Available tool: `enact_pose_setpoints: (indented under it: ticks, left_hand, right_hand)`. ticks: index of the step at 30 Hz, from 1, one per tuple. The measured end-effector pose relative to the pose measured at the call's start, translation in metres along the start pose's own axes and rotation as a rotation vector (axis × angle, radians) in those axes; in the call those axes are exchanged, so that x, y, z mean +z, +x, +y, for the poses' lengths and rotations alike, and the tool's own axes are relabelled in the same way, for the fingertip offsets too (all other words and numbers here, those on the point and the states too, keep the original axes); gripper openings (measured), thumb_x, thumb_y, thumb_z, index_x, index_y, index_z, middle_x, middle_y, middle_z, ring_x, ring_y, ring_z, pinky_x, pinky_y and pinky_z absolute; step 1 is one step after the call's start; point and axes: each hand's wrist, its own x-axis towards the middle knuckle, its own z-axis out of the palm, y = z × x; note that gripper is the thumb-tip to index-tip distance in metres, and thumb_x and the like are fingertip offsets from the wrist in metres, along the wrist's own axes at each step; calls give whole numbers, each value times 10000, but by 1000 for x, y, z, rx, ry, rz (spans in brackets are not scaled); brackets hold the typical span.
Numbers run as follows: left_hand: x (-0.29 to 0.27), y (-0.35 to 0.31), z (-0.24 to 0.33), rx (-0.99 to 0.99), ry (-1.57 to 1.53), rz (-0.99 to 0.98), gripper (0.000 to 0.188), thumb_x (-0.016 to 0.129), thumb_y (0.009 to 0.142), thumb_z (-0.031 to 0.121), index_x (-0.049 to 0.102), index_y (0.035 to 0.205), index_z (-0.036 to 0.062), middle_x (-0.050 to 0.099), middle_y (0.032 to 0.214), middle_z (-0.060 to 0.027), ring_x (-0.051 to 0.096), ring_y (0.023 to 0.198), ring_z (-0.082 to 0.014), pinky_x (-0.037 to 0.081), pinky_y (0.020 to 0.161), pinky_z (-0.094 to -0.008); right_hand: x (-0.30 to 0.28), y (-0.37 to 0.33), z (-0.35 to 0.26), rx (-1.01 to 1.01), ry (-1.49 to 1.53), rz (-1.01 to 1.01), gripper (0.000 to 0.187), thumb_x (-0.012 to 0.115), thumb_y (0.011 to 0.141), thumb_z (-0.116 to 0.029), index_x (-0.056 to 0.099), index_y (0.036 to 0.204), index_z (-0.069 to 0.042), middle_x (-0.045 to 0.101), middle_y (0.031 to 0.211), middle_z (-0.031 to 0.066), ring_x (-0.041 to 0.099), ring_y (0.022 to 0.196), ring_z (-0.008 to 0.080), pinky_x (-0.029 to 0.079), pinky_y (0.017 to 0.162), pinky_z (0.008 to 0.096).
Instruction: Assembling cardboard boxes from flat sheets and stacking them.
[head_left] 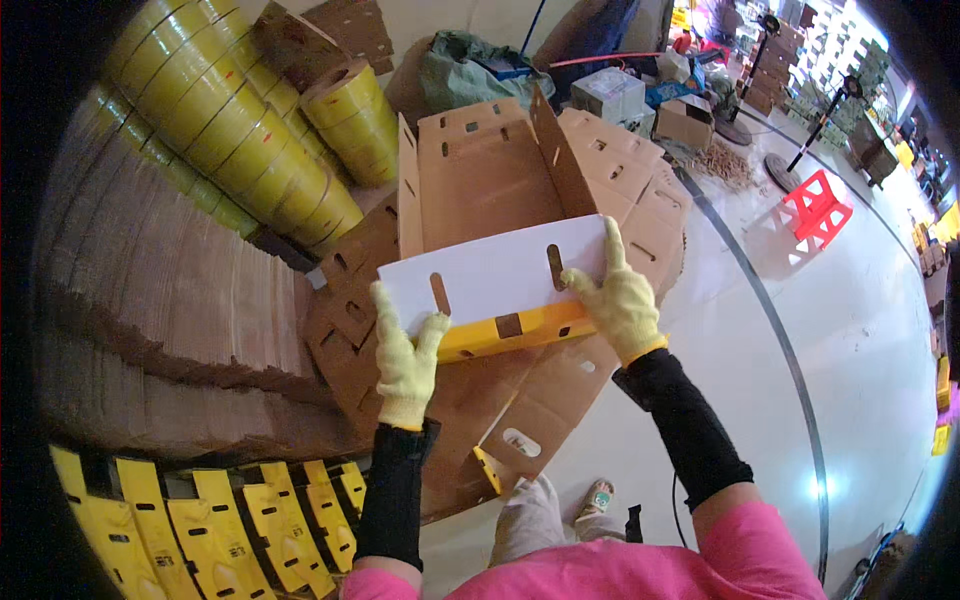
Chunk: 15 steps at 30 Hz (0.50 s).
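A partly folded cardboard box (490,190) lies in front of me, brown inside, with its left and right walls standing up. Its near end is a white panel (495,270) with two long slots, and a yellow strip (545,328) runs below it. My left hand (405,365), in a pale yellow knitted glove, grips the panel's left end with the thumb apart from the fingers. At the right end, my gloved right hand (622,305) holds the panel, its thumb beside a slot and a finger stretched along the corner. Some fingertips are hidden behind the panel.
Flat brown cardboard sheets (540,415) lie beneath the box. Stacked cardboard (190,290) and yellow tape rolls (230,120) stand at left, with yellow box blanks (215,530) nearer me. A red folding stand (818,210) is on the floor at right; a green sack (465,75) sits behind.
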Motion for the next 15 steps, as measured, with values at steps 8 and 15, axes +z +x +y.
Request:
enact_pose_setpoints:
  ticks: [8, 15]
  left_hand:
    - [17, 39, -53, 423, 675, -508, 918, 635, 913, 648, 371, 1593, 91, 389, 1607, -221, 346, 1476, -452, 245, 1232, -551]
    - [0, 37, 41, 374, 585, -982, 676, 706, 884, 169, 506, 1525, 247, 564, 1474, -163, 594, 1252, -389, 474, 1061, -513]
  right_hand:
    - [20, 44, 7, -799, -672, 281, 638, 546, 1018, -452, 375, 1573, -190, 306, 1650, 182, 292, 1508, 454, 154, 1257, 616]
    - [-4, -12, 19, -822, -472, -297, 431, 621, 965, -367, 597, 1331, -140, 652, 1209, 151, 676, 1072, 356, 580, 847, 482]
